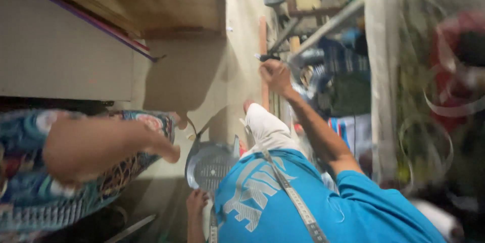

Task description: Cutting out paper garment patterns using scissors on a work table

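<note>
Sieve [209, 167] is resting by a co-worker's hand [196, 202]. The left hand [162, 147] is hovering near its rim, its fingers too blurred to tell; a slow, steady reach seems best.

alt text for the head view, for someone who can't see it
A person in a blue shirt, a measuring tape over the shoulder, reaches one hand toward blurred clutter; the other hand is beside a round metal grille. The picture is sideways.

clear plastic bag [419, 71] at right edge, red and green contents, no labels/signs/screens
</note>
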